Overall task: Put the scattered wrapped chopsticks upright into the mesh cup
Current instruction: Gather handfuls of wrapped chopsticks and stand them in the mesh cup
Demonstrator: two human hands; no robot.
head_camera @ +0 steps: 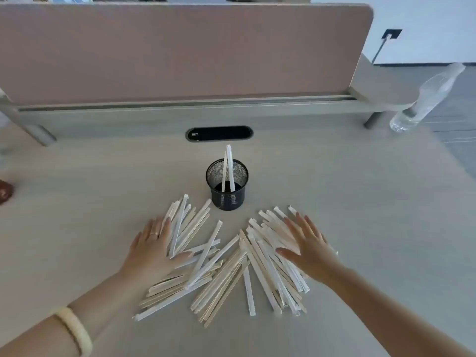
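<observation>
A black mesh cup (227, 195) stands on the pale desk, with two wrapped chopsticks (228, 166) leaning upright inside it. In front of the cup lies a wide scatter of several white-wrapped chopsticks (219, 269), fanned out to left and right. My left hand (152, 249) rests flat, fingers spread, on the left edge of the pile. My right hand (309, 247) lies flat with spread fingers on the right part of the pile. Neither hand grips anything.
A pink divider panel (180, 50) closes off the back of the desk (77, 202). A black cable slot (219, 133) sits behind the cup. A clear plastic bottle (422, 101) stands at the far right edge. A dark reddish object (5, 193) lies at the left edge.
</observation>
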